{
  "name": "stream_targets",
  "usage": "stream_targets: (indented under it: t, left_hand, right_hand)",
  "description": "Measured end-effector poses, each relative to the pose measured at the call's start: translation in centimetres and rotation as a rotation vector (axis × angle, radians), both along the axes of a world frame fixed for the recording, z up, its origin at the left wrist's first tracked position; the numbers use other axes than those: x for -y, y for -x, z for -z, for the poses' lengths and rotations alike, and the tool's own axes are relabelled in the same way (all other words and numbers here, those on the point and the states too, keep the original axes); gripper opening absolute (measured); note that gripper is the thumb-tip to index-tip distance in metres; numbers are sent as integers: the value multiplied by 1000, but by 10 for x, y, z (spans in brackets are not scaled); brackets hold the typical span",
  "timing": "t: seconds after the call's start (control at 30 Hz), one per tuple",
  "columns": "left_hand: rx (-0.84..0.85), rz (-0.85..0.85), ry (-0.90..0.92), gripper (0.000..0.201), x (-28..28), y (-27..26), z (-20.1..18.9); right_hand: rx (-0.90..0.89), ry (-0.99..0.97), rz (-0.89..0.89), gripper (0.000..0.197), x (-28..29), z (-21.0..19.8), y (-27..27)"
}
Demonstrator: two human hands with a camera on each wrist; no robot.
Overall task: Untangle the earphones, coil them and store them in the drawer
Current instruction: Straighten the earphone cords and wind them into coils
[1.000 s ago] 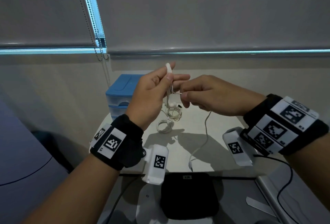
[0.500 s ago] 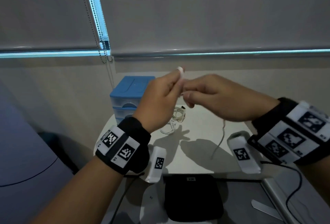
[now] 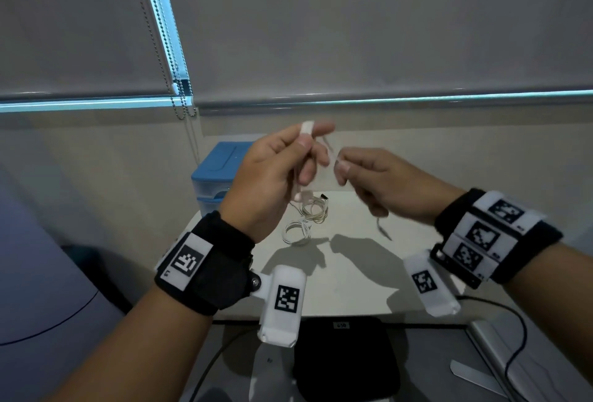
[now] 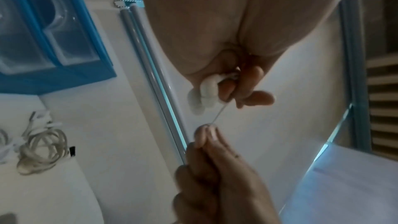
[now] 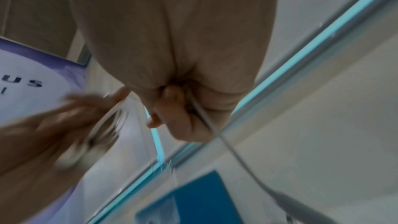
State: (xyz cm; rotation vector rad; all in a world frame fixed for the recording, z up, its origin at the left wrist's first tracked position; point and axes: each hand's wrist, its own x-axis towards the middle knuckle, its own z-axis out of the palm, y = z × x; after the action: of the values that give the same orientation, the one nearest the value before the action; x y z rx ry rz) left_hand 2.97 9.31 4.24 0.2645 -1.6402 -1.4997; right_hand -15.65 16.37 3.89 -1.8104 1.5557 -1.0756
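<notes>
Earphones (image 3: 305, 157) hang in the air between both hands above the table (image 3: 353, 276), close in front of the person. Nearest, the left hand (image 3: 269, 177) has its fingers (image 4: 254, 81) curled round a bunch of white cable with the earbuds (image 4: 204, 89) showing below them in the left wrist view. A thin strand runs taut from that bunch to the right hand (image 3: 382, 183), whose thumb and forefinger pinch it; the rest of the cable (image 3: 383, 228) trails down from that hand, blurred. Farther off, on the table, lie two more coiled cables (image 3: 308, 218), just beside each other. Beyond them, at the table's far left corner, stands a blue drawer unit (image 3: 218, 174), its drawers closed. Behind it hang grey roller blinds (image 3: 353, 32)
</notes>
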Motion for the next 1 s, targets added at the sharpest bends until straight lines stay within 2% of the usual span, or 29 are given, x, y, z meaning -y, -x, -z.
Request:
stream_targets:
  t: [0.03, 0.13, 0.2, 0.27, 0.33, 0.43, 0.5, 0.57, 0.7, 0.87, 1.0]
  left_hand:
    - [-38, -41, -19, 31, 2, 0, 0]
    - [-68, -168, -21, 28, 6, 1, 3]
    - [55, -242, 114, 22, 7, 1, 9]
    - [221, -281, 306, 20, 9, 0, 17]
    - [293, -236, 385, 23, 7, -2, 23]
    - [297, -159, 302, 33, 1, -1, 19]
    - [292, -130, 242, 34, -2, 0, 13]
    - [311, -115, 201, 34, 0, 1, 10]
    - [336, -65, 118, 40, 3, -2, 11]
    - [354, -10, 14, 29, 10, -7, 19]
    - [234, -132, -18, 14, 11, -7, 22]
  right_hand:
    - [-50, -22, -28, 29, -1, 7, -6]
    - [-346, 12, -117, 28, -7, 17, -24]
    - [-473, 69, -152, 28, -10, 11, -35]
    - [-522, 152, -128, 26, -9, -4, -36]
    - [-509, 243, -64, 23, -6, -21, -29]
    - [-405, 270, 19, 9, -1, -33, -16]
    - [-316, 242, 8, 14, 0, -32, -13]
    - [-329, 260, -1, 20, -1, -27, -13]
    - [-349, 297, 34, 2, 0, -19, -14]
    - [-354, 203, 9, 17, 5, -11, -8]
    - [-326, 167, 42, 22, 9, -7, -5]
